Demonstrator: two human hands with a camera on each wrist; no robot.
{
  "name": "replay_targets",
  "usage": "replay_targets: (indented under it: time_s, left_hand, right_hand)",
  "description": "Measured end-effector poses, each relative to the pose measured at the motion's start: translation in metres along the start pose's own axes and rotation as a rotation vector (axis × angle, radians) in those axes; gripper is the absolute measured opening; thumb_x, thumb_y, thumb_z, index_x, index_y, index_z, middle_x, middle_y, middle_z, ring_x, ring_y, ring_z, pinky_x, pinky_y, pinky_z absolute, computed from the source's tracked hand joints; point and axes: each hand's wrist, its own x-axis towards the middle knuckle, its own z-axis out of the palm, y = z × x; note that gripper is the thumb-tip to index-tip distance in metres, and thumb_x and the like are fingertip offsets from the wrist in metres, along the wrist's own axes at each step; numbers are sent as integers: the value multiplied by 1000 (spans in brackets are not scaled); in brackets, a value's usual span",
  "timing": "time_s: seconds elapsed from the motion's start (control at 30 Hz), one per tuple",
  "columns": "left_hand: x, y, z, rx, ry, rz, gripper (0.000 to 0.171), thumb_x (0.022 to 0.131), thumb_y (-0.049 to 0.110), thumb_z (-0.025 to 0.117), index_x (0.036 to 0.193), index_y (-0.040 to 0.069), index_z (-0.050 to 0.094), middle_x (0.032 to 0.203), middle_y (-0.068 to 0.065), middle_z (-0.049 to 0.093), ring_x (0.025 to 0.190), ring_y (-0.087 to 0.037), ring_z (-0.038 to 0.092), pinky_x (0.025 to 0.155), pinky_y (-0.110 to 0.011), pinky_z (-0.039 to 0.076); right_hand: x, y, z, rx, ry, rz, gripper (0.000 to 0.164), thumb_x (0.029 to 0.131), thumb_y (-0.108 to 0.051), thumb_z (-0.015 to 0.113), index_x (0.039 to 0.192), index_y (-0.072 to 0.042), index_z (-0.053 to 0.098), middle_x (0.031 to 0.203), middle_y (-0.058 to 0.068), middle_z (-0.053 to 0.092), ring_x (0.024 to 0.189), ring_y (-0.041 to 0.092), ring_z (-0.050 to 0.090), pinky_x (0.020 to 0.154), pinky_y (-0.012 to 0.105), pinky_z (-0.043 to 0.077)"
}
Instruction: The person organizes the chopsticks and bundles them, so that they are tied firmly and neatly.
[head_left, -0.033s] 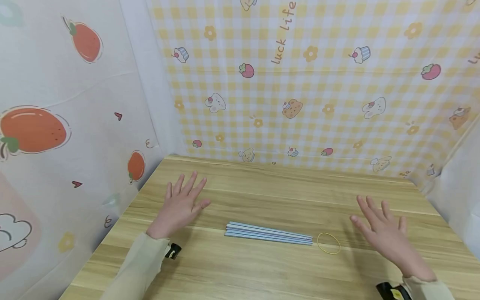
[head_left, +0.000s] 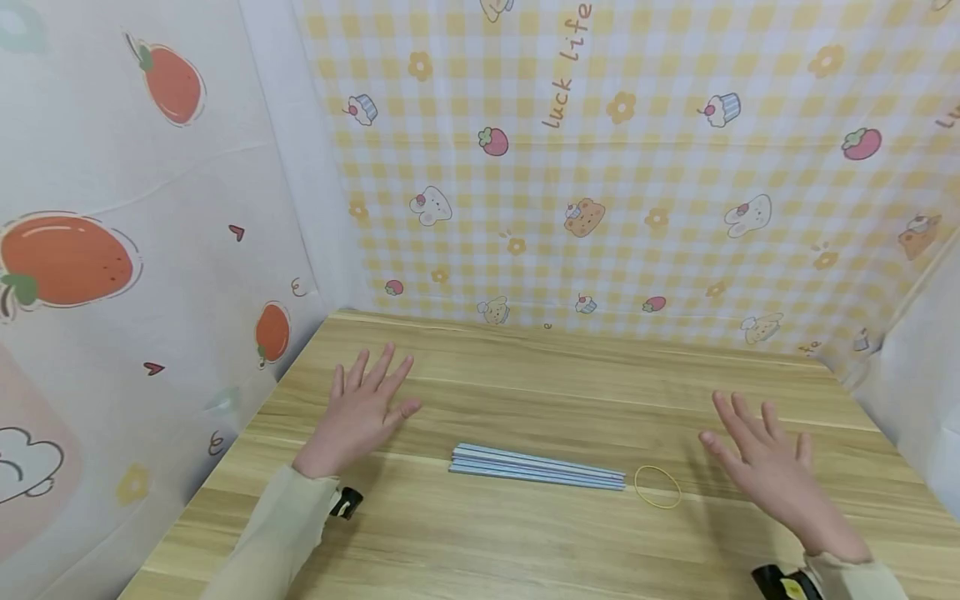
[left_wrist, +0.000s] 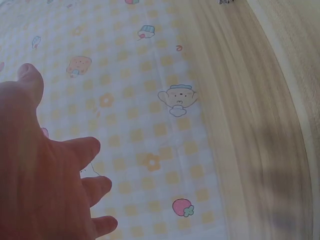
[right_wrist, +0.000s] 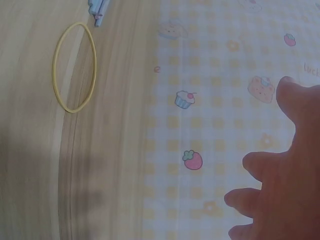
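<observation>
Several thin light-blue sticks (head_left: 536, 468) lie side by side on the wooden table, fanned slightly wider at their left ends. Just past their right ends is a thin yellow rubber band (head_left: 636, 482), lying in a loose oval. My left hand (head_left: 358, 421) hovers to the left of the sticks, fingers spread and holding nothing. To the right of the band, my right hand (head_left: 772, 467) is held above the table with its fingers apart, touching nothing. The right wrist view shows the rubber band (right_wrist: 95, 67) whole, and only the tips of the sticks (right_wrist: 98, 11).
The wooden table (head_left: 525, 383) reaches back to a yellow-checked cloth (head_left: 645, 175) hanging behind it. A white printed cloth (head_left: 187, 183) hangs along the left side, and another pale cloth (head_left: 930, 375) stands at the right. Each wrist carries a small black device (head_left: 347, 502).
</observation>
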Motion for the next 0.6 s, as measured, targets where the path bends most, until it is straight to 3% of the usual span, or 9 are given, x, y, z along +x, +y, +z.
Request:
replay_targets:
  time_s: [0.3, 0.6]
  left_hand:
    - [-2, 0, -1, -16, -10, 2, 70, 95, 55, 42, 150, 14, 27, 158, -16, 14, 144, -45, 3, 109, -68, -1]
    - [-1, 2, 5, -14, 0, 20, 71, 95, 55, 41, 149, 11, 29, 157, -16, 19, 144, -44, 11, 110, -67, 3]
  right_hand:
    - [2, -1, 3, 13, -10, 0, 69, 101, -44, 32, 153, -13, 0, 153, 31, -2, 134, 57, -19, 87, 78, -23]
    - [6, -11, 8, 7, -4, 1, 72, 100, -46, 37, 153, -13, 3, 153, 31, 6, 137, 57, -8, 91, 78, -18]
